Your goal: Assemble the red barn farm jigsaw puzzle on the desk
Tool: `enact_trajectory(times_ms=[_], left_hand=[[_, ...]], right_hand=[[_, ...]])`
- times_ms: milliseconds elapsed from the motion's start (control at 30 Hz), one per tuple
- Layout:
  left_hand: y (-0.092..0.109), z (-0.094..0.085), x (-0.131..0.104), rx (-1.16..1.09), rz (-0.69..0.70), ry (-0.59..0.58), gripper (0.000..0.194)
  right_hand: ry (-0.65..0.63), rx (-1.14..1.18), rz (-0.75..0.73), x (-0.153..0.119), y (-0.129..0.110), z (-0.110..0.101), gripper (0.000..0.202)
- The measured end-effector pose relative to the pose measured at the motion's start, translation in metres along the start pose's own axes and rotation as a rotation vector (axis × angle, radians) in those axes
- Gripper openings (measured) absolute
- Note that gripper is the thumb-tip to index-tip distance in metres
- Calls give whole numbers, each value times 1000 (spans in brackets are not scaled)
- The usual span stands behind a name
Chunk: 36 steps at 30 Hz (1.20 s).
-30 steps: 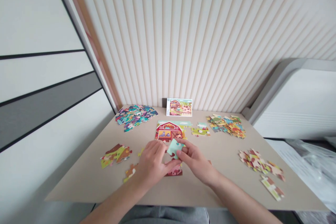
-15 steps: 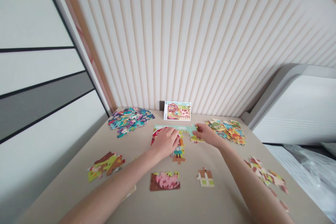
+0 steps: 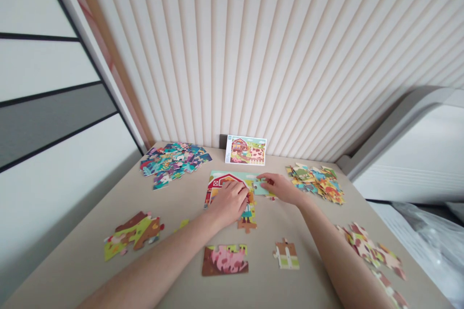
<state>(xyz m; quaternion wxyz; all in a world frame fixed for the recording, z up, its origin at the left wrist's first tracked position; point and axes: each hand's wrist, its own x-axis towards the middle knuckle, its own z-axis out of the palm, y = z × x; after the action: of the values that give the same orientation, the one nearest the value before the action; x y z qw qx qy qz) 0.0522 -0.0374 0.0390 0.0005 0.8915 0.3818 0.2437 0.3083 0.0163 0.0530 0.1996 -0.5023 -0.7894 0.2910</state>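
Held in both hands a second ago, a flat, pale mint-green jigsaw piece [image 3: 260, 189] is now at the right edge of the partly built red-barn puzzle [image 3: 219, 182], pinched between the thumb and fingers of the right hand [image 3: 281, 187]. The left hand [image 3: 229, 201] has come down onto the puzzle, palm down, fingers bent close together; whether it grips anything I cannot tell. In front of the puzzle lies a rectangular pink-pig section [image 3: 226, 259]; in front and rightward, a knobbed brown-and-green section with white fence [image 3: 287, 254]. Behind the puzzle stands a white-bordered picture card [image 3: 246, 150], with a ribbed cream wall panel [image 3: 239, 58] beyond.
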Motion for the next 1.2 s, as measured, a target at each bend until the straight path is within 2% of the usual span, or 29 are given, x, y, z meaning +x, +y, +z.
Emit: enact_trajectory(times_ms=[133, 300, 433, 600, 767, 900, 1000, 1200], left_hand=[[-1, 1, -1, -2, 1, -12, 16], [-2, 2, -2, -2, 3, -16, 18], [-3, 3, -3, -13, 4, -18, 20], [-4, 3, -4, -36, 2, -6, 21], [-4, 3, -4, -47, 2, -2, 20], [-4, 3, -4, -40, -2, -6, 20], [-4, 3, -4, -37, -1, -15, 21], [-4, 4, -4, -37, -4, -10, 20]], right_hand=[[67, 13, -33, -1, -1, -9, 36], [248, 256, 120, -17, 16, -26, 50], [361, 272, 216, -34, 36, -31, 44], [364, 216, 235, -40, 50, -27, 38], [376, 135, 229, -40, 46, -23, 40], [393, -34, 97, -40, 38, -25, 33], [389, -123, -5, -41, 35, -26, 36], [427, -45, 106, -32, 40, -31, 45]])
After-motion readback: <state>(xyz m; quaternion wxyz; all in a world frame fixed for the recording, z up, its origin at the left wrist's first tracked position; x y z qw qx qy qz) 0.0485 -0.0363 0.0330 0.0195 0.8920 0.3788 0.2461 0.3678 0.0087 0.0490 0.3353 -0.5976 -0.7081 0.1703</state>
